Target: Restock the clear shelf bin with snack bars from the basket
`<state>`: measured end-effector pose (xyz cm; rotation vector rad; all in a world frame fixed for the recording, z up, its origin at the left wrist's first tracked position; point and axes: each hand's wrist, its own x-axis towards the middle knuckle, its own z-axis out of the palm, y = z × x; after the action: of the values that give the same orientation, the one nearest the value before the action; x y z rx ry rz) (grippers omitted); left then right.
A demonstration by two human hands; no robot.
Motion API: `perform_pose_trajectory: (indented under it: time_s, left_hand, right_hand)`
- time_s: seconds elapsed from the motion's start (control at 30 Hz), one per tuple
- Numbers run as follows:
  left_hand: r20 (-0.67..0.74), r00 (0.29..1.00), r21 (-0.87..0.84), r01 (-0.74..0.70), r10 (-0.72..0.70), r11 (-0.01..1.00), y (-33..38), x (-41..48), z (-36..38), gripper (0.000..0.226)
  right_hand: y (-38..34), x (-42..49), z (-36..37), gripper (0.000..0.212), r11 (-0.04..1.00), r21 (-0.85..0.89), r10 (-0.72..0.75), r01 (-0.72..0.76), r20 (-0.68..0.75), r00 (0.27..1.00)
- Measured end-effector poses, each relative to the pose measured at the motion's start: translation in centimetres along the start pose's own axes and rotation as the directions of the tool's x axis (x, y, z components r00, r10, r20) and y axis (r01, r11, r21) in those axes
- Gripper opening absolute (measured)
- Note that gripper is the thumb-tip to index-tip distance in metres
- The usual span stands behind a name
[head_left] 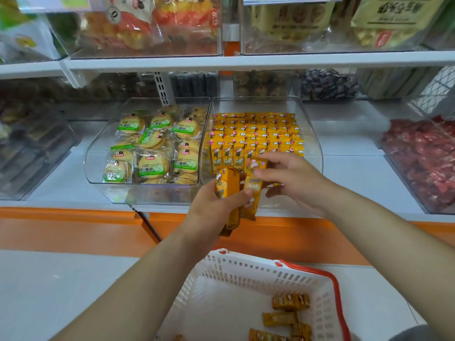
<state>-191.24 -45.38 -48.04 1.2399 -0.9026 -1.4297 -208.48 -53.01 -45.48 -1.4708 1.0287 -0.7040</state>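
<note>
Two hands are counted, the left hand and the right hand, with at least three snack bars gripped. Below the grip, one basket and at least four loose bars are seen (some cropped). Beyond it, two bins are counted: a bar bin and a biscuit bin.

Clear glossy plastic bin; shiny foil bars; white plastic basket

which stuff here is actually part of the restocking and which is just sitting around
Job: snack bars gripped by left hand, right hand pinching one; clear bin of matching bars; white basket with leftover bars.
Lying about: green-label biscuits; red sweets; packets on the upper shelf.
</note>
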Motion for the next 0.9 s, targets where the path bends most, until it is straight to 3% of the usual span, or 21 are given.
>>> perform_pose_trajectory:
  time_s: [0.07,0.2,0.3,0.4,0.47,0.57,0.67,0.73,0.8,0.9]
  left_hand:
    - [-0.008,1.000,-0.031,0.013,-0.014,0.999,0.2,0.1,-0.1,0.025]
    - [-0.041,0.999,-0.019,0.009,-0.009,1.000,0.1,0.4,-0.3,0.026]
    - [-0.124,0.991,0.014,-0.050,0.052,0.999,0.2,0.7,-0.5,0.017]
    - [-0.197,0.974,0.089,-0.097,0.113,0.991,0.5,1.0,-1.1,0.017]
    - [-0.179,0.973,0.149,-0.120,0.146,0.981,0.5,0.9,-1.4,0.014]
    - [-0.158,0.974,0.198,-0.132,0.165,0.971,0.8,0.6,-1.6,0.012]
    - [-0.168,0.973,0.227,-0.118,0.158,0.967,1.5,0.5,-2.1,0.013]
    - [-0.191,0.973,0.274,-0.077,0.132,0.959,1.8,0.6,-2.5,0.019]
    - [-0.195,0.978,0.296,-0.016,0.077,0.955,1.8,0.6,-2.7,0.023]
    - [-0.119,0.993,0.241,0.055,-0.026,0.969,1.6,0.7,-2.7,0.026]
  right_hand:
    - [0.0,0.0,-0.5,0.038,0.993,0.115,0.011,-0.009,-0.011,1.000]
    - [0.2,-0.1,-0.6,0.031,0.992,0.124,-0.004,0.005,-0.011,1.000]
    - [-0.1,-0.2,-1.1,0.023,0.998,-0.031,-0.056,0.056,0.014,0.998]
    - [0.0,-0.4,-0.6,0.007,0.992,-0.117,-0.035,0.051,0.137,0.990]
    - [0.3,-0.4,0.2,0.019,0.993,-0.113,-0.005,0.025,0.176,0.984]
    - [0.3,-0.3,0.2,0.022,0.997,-0.073,0.054,-0.036,0.265,0.963]
    - [-0.4,-0.4,-1.3,0.042,0.994,0.032,0.082,-0.102,0.379,0.922]
    - [-1.0,-0.1,-2.2,0.047,0.990,0.128,0.020,-0.062,0.302,0.953]
    - [-1.6,0.7,-2.9,0.043,0.985,0.167,-0.059,0.040,0.114,0.992]
    - [-1.8,2.4,-4.0,0.035,0.973,-0.152,-0.200,0.172,-0.190,0.961]
